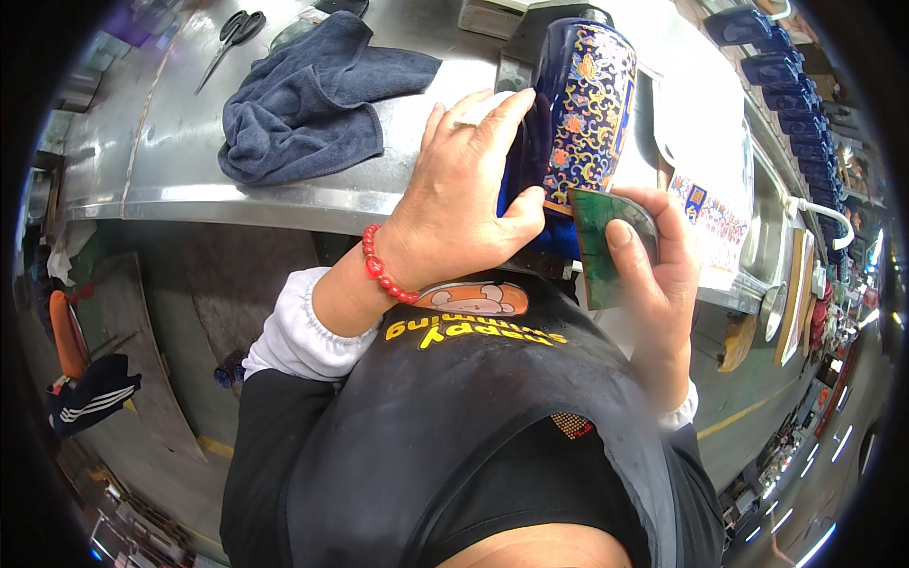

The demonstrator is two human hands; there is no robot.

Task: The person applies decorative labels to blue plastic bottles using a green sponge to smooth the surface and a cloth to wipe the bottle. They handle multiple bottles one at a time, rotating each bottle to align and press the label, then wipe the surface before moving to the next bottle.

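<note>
A deep blue bottle with a colourful floral decal lies on the metal worktable, close to its front edge. My left hand holds it from the left side, fingers along its far part and thumb near its base. In my right hand a flat green scraper is pinched between thumb and fingers. The scraper's upper edge is by the decal's lower right end; whether it touches the bottle I cannot tell. A red bead bracelet circles my left wrist.
A crumpled dark blue cloth and black-handled scissors lie on the metal worktable at left. Printed decal sheets lie right of the bottle, beside a metal basin. Several blue bottles stand in a row at far right.
</note>
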